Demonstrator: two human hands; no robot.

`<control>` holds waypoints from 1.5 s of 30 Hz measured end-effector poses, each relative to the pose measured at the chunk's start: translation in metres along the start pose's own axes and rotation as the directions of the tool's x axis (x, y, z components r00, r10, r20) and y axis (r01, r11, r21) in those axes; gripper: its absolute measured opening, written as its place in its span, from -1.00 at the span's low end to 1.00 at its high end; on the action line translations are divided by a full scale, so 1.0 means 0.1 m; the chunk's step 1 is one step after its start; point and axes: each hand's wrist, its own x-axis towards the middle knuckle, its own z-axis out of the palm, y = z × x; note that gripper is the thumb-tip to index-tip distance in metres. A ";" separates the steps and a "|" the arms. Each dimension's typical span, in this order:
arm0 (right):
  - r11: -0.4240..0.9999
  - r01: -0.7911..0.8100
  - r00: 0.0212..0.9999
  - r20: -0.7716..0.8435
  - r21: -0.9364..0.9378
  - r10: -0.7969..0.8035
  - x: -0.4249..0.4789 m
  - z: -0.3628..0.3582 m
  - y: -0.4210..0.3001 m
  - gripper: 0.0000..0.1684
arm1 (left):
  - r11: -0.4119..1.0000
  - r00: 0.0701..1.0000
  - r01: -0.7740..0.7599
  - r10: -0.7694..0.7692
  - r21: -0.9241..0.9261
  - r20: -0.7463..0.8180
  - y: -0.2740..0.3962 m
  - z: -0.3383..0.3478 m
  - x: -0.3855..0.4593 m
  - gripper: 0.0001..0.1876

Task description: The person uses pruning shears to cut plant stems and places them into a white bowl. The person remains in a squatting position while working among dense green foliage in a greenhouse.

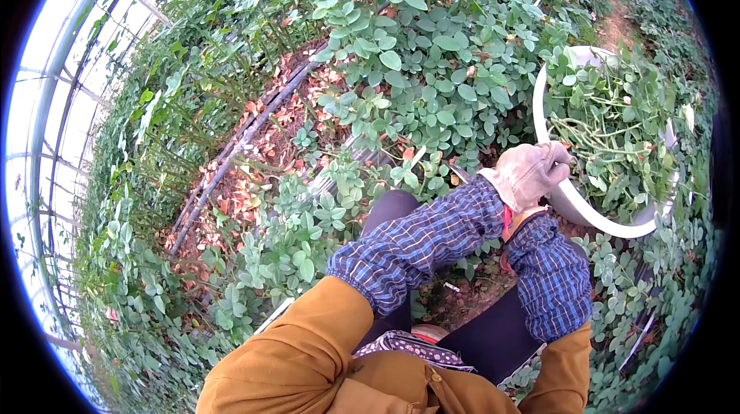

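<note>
My left hand [529, 174], in a pale glove, reaches across to the near left rim of a white round tub [584, 211]. Its fingers are curled; whether they hold something is not plain. Cut green stems and leaves [613, 125] fill the tub. My right hand [517, 220] lies mostly hidden beneath the left glove and wrist, and its grip cannot be seen. A dark pointed blade-like thing [461, 173] shows behind my left wrist. Blue checked sleeve covers are on both forearms.
Leafy rose-like bushes [439, 67] surround me. Dark pipes [231, 154] run over soil and dry leaves at the left. My knees are bent before the plants. A greenhouse frame [43, 125] curves along the far left, and a bare soil path [615, 9] lies beyond the tub.
</note>
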 end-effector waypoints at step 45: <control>0.772 -0.011 0.929 -0.293 -0.635 -0.228 2.11 -0.53 -1.92 -0.56 | 0.964 0.975 0.060 -0.112 0.259 0.192 -1.44 1.46 -0.20 -0.84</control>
